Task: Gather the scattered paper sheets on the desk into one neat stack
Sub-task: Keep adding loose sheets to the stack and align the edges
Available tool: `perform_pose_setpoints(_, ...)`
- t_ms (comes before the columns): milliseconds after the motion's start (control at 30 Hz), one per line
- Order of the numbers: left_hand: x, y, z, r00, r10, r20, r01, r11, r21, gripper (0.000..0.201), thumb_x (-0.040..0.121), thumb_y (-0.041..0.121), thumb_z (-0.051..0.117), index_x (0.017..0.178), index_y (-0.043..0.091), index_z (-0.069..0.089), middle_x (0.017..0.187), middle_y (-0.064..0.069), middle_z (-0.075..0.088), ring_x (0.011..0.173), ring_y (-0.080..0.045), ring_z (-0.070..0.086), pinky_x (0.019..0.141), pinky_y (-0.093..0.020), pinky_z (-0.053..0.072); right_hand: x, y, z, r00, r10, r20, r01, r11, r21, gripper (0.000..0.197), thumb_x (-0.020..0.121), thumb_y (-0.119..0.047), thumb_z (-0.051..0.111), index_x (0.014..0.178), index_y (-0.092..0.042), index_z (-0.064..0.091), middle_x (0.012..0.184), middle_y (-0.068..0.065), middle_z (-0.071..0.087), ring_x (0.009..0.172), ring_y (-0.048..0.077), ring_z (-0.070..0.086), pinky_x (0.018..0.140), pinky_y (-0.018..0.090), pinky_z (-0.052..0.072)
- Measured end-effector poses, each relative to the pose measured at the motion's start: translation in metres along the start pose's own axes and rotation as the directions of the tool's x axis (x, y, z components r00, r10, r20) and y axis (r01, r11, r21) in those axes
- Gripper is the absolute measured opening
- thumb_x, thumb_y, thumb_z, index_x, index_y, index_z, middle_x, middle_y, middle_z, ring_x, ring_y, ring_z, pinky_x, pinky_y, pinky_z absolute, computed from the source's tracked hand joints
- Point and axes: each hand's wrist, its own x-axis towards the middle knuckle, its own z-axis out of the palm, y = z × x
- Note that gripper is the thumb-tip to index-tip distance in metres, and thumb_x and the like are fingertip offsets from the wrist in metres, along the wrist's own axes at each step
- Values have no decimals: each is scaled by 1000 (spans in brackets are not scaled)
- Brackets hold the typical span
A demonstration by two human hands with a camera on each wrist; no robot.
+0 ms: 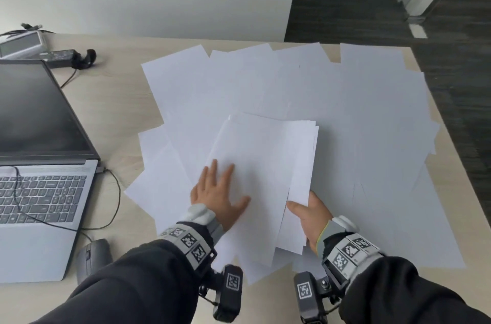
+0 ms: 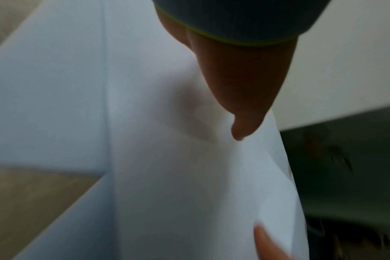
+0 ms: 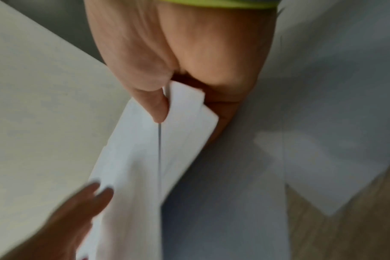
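Several white paper sheets (image 1: 358, 111) lie scattered and overlapping across the right half of the desk (image 1: 125, 89). A partly gathered stack (image 1: 265, 159) lies on top of them near the front, its edges fanned and uneven. My left hand (image 1: 225, 183) lies flat on the stack's left part with straight, spread fingers. My right hand (image 1: 303, 206) pinches the stack's near right corner, thumb on top. In the right wrist view the thumb (image 3: 156, 102) clamps the sheet edges (image 3: 134, 158). In the left wrist view my thumb (image 2: 241, 105) rests on paper (image 2: 167, 176).
An open laptop (image 1: 39, 137) stands at the left, with a dark mouse (image 1: 93, 257) in front of it and a cable across its keyboard. A power adapter (image 1: 61, 58) lies at the back left. Some sheets reach the desk's right edge (image 1: 451, 137), beyond which is dark floor.
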Motion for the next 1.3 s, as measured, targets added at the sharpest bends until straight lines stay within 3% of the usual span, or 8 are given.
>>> perform_pose_setpoints(233, 27, -24, -44, 962, -267, -52, 227, 892, -391, 83, 92, 48, 65, 159, 22, 23, 162, -6, 33, 146, -31, 35, 117, -42, 30, -9, -7, -11, 996, -2, 91, -10, 992, 129, 34, 94, -4, 59, 122, -22, 63, 116, -1, 73, 112, 23, 66, 103, 49, 47)
perform_pose_setpoints(367, 25, -6, -57, 963, -239, 123, 265, 769, -581, 40, 97, 38, 59, 134, 25, 56, 116, -4, 71, 98, -27, 69, 94, -42, 55, -15, -14, -16, 998, 10, 69, -20, 989, 147, 32, 93, -5, 58, 120, -20, 65, 114, 0, 73, 111, 23, 67, 103, 47, 47)
perform_pose_setpoints(533, 24, 17, -46, 932, -242, 269, 361, 671, -648, 62, 82, 39, 69, 140, 29, 49, 110, -3, 71, 95, -29, 71, 90, -44, 58, -24, -21, -26, 990, 142, 1, -142, 986, 88, 21, 97, -46, 49, 110, -37, 63, 128, -11, 63, 119, 15, 57, 112, 44, 37)
perform_pose_setpoints(667, 26, 18, -34, 925, -236, 297, 375, 690, -619, 72, 85, 13, 59, 150, 33, 38, 107, 1, 71, 92, -27, 71, 85, -42, 59, -17, -6, -36, 965, 258, 40, -261, 959, 110, 88, 67, -87, 53, 138, -35, 52, 140, -11, 55, 133, 17, 48, 116, 42, 31)
perform_pose_setpoints(833, 18, 30, -25, 946, -249, 208, 324, 766, -555, 76, 89, 14, 55, 154, 39, 26, 98, 3, 72, 79, -22, 71, 68, -30, 55, -20, 1, -38, 993, 102, 56, -103, 995, 10, 25, 94, -20, 60, 119, -22, 63, 111, -3, 73, 101, 18, 69, 95, 40, 53)
perform_pose_setpoints(1000, 12, 46, -24, 954, -219, 207, 298, 786, -542, 87, 92, 21, 63, 157, 43, 9, 102, -1, 69, 78, -25, 69, 67, -31, 53, -22, 1, -50, 997, 66, 42, -65, 998, -24, 22, 94, -12, 56, 109, -26, 65, 106, -3, 74, 100, 21, 69, 96, 46, 52)
perform_pose_setpoints(1133, 5, 75, -25, 979, -89, 183, 187, 750, -635, 47, 90, 12, 62, 133, 32, 54, 106, 1, 74, 84, -21, 72, 79, -38, 60, -27, 7, -81, 994, 81, 77, -88, 993, 80, 28, 91, -1, 59, 111, -20, 66, 103, 1, 76, 99, 24, 71, 88, 40, 54)
perform_pose_setpoints(1300, 2, 117, -13, 990, 29, 135, 78, 693, -717, 32, 81, 27, 64, 112, 30, 65, 99, 8, 75, 94, -19, 72, 87, -39, 58, -27, 16, -121, 996, 20, -86, -18, 1000, 25, 36, 80, -4, 64, 111, -23, 66, 100, -2, 76, 97, 24, 70, 93, 44, 54)
